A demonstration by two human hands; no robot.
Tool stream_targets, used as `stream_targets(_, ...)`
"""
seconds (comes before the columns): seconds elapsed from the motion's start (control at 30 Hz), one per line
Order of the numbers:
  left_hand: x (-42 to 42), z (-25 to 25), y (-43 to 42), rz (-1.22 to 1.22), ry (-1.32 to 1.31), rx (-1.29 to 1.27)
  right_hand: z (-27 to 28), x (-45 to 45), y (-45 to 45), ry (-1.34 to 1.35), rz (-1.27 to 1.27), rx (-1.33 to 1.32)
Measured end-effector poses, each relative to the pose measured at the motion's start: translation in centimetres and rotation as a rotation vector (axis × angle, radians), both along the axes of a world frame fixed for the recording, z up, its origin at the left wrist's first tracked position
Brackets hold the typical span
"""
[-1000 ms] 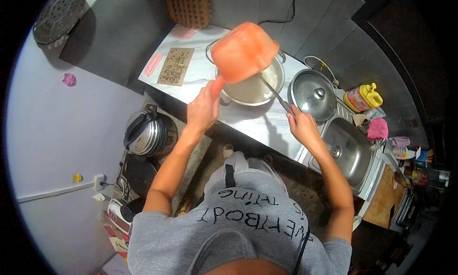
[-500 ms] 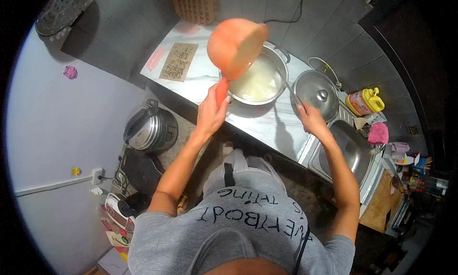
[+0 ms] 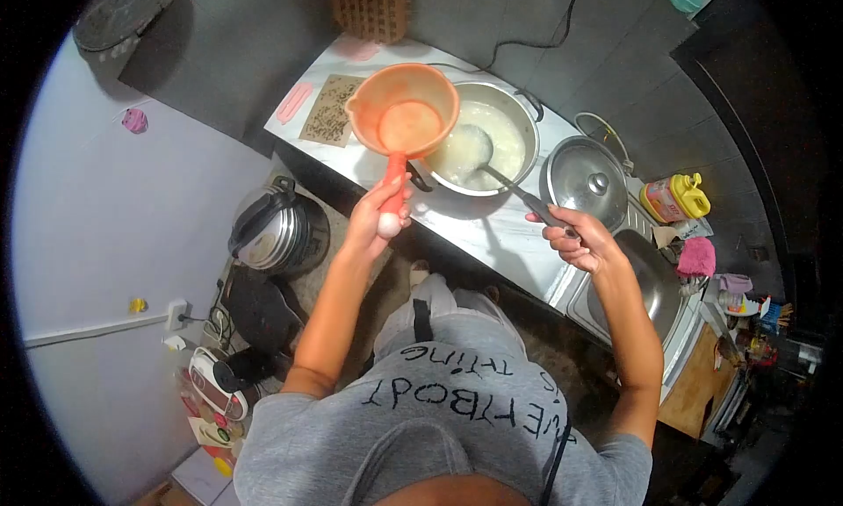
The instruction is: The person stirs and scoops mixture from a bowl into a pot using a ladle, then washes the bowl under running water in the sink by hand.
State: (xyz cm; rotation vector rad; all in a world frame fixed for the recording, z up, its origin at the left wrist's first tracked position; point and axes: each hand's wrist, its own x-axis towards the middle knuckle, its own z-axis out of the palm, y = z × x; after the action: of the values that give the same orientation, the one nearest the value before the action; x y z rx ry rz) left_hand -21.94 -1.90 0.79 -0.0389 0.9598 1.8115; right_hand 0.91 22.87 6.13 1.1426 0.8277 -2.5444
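Free counter (image 3: 479,225) before pot (image 3: 530,142), lid (image 3: 581,186) beside

Your two hands (image 3: 379,215) (image 3: 580,240), one orange dipper (image 3: 410,124), one ladle (image 3: 509,181), one open pot (image 3: 532,144), one glass lid (image 3: 580,188), one sink (image 3: 654,265), one yellow jug (image 3: 673,199), one pink cloth (image 3: 696,256)

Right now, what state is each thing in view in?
Left hand: closed on the dipper handle
Orange dipper: held up, mouth upward, inside bottom visible
Right hand: closed on the ladle handle
Ladle: angled, bowl inside the pot
Steel pot: uncovered, holding liquid
Liquid: cloudy, whitish
Glass lid: off the pot, knob up
Yellow jug: standing
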Motion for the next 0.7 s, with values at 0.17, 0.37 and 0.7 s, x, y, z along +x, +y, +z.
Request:
stream_targets(0.17,0.3,0.4,-1.6,0.014,-0.023,0.047,2.8,0.0,-0.7,-0.002,0.072,0.311)
stream_targets(0.37,0.8,1.4,-2.7,0.040,-0.039,0.068,3.0,-0.2,-0.9,-0.052,0.159,0.671)
stream_targets(0.7,1.3,1.9,-3.6,0.064,-0.058,0.120,-3.2,-0.2,-0.1,-0.083,0.481,1.967)
